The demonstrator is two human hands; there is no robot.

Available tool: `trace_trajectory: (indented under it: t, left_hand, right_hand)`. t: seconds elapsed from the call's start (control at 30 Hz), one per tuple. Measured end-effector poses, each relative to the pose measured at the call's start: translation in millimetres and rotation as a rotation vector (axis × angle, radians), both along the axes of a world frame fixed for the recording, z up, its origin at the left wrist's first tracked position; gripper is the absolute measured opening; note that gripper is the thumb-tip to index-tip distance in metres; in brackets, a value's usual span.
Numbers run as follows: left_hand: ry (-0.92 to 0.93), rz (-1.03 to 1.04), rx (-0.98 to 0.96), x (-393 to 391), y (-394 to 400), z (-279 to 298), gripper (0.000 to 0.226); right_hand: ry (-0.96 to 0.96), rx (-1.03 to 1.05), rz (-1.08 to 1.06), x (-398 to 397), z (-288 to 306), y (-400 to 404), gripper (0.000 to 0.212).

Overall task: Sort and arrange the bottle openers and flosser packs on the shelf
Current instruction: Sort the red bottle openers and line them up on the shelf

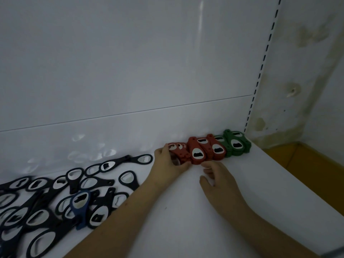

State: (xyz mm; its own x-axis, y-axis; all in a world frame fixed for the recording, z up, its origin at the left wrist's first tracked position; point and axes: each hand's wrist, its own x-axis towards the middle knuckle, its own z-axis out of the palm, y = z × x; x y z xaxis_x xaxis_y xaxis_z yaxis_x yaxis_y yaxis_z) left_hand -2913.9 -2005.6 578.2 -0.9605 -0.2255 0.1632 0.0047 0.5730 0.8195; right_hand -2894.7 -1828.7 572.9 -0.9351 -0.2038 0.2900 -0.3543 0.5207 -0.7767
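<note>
White shelf with a white back panel, dimly lit, seen from above. At the far left lies a loose, overlapping heap of black bottle openers, each with a shiny metal oval; one blue bottle opener rests on top of the heap near its right side. Right of the heap, the left hand reaches to the back of the shelf, its fingers and thumb curled round the leftmost red bottle openers, which stand on edge. Beside them, more red openers lean in an overlapping row along the back panel. The right hand sits just in front of this row, fingers loosely bent and holding nothing, fingertips close to the openers. Green bottle openers end the row at the shelf's right back corner. Beyond it stands a stained wall.
</note>
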Motion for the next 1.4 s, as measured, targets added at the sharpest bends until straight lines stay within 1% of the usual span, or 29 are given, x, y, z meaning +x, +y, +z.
trace_trajectory:
  t: [0.13,0.17,0.27,0.3,0.33,0.4,0.43,0.47,0.5,0.53,0.63,0.7,0.77,0.83,0.9,1.0,1.07,1.13,1.17,1.23,1.3,1.4]
  left_hand:
    - [0.027,-0.017,-0.014,-2,4,3,0.072]
    - [0.031,-0.019,-0.012,-3,6,3,0.071]
    - [0.047,-0.006,0.013,-6,9,1,0.051]
    - [0.06,0.003,0.025,-6,9,0,0.052]
    - [0.055,0.023,0.022,-4,9,-1,0.061]
    - [0.025,0.082,-0.018,2,11,-1,0.093]
    - [0.013,0.112,-0.036,5,12,-1,0.101]
    - [0.006,0.133,-0.043,7,14,-1,0.102]
    - [0.018,0.145,-0.046,10,15,0,0.097]
    - [0.041,0.152,-0.045,11,16,0,0.087]
    - [0.184,0.131,-0.025,13,19,6,0.05]
    - [0.236,0.091,0.017,14,20,7,0.037]
    - [0.249,0.082,0.072,14,20,7,0.035]
    - [0.243,0.136,0.129,16,18,7,0.038]
    - [0.185,0.173,0.188,16,18,10,0.04]
    - [0.081,0.125,0.372,14,24,14,0.025]
    - [0.061,0.068,0.483,10,27,16,0.03]
    - [0.036,0.076,0.587,8,27,19,0.037]
    - [0.019,0.085,0.618,6,26,19,0.037]
    - [-0.012,0.085,0.631,4,24,14,0.035]
    - [-0.031,0.138,0.589,6,25,12,0.043]
    - [0.0,0.221,0.59,9,26,12,0.028]
  right_hand:
    - [-0.002,0.001,0.001,0,0,0,0.032]
    - [-0.002,-0.003,0.0,-1,0,0,0.032]
    - [-0.005,-0.008,-0.005,-2,1,0,0.032]
    - [-0.006,-0.009,-0.007,-1,0,0,0.032]
    - [-0.008,-0.011,-0.008,-1,0,0,0.032]
    - [-0.011,-0.016,-0.008,-1,0,0,0.032]
    - [-0.012,-0.017,-0.007,-1,0,0,0.032]
    - [-0.011,-0.018,-0.007,-1,-1,1,0.032]
    - [-0.01,-0.021,-0.009,-2,-1,1,0.032]
    - [-0.011,-0.027,-0.013,-2,-1,1,0.032]
    - [-0.004,-0.041,-0.028,-3,-1,0,0.032]
    - [0.011,-0.054,-0.029,-3,0,1,0.031]
    - [0.028,-0.074,-0.03,-3,0,1,0.03]
    - [0.05,-0.087,-0.051,-3,2,3,0.029]
    - [0.096,-0.092,-0.09,-4,4,3,0.03]
    - [0.134,-0.085,-0.155,-6,5,4,0.037]
    - [0.146,-0.07,-0.175,-8,5,5,0.04]
    - [0.134,-0.057,-0.157,-7,4,4,0.042]
    - [0.138,-0.047,-0.138,-6,4,3,0.043]
    - [0.152,-0.041,-0.098,-4,4,1,0.042]
    - [0.133,-0.065,-0.069,-1,7,-2,0.04]
    - [0.113,-0.077,-0.056,-4,14,-6,0.037]
